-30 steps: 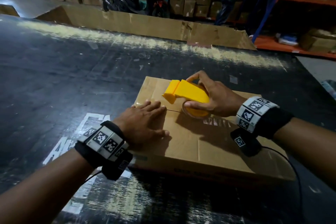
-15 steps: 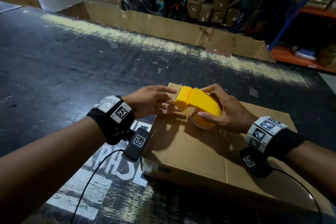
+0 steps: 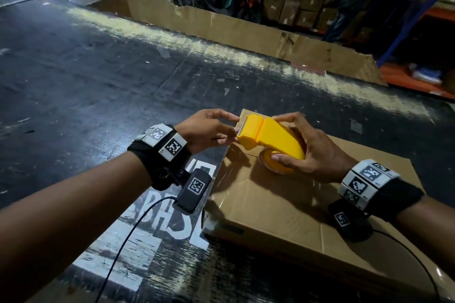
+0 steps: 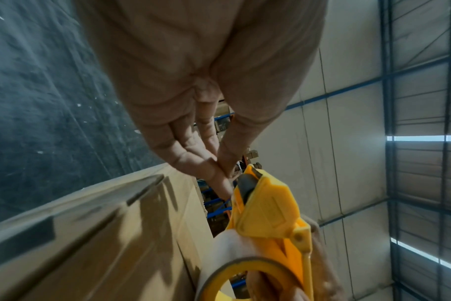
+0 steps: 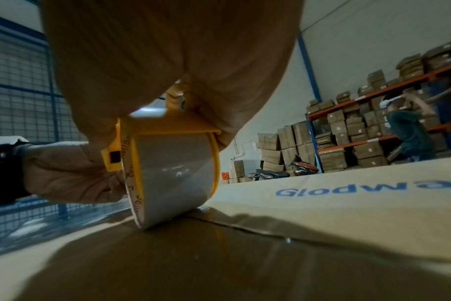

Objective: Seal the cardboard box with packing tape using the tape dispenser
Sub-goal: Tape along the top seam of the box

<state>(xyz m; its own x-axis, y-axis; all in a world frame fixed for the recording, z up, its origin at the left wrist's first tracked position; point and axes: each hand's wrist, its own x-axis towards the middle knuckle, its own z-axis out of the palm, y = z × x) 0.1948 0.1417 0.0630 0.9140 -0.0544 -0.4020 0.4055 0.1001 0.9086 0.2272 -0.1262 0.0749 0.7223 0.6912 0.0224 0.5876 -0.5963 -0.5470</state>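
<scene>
Low and right of centre in the head view lies one flat cardboard box [image 3: 283, 206] on the dark table [image 3: 86, 76] — with one yellow tape dispenser [image 3: 273, 139] on its far left corner, roll touching the seam. My right hand [image 3: 312, 152] curls round the dispenser, thumb on the roll. My left hand [image 3: 206, 130] reaches its serrated front edge, fingertips [image 4: 220, 179] pinched together there — whether on tape, I cannot tell.
</scene>
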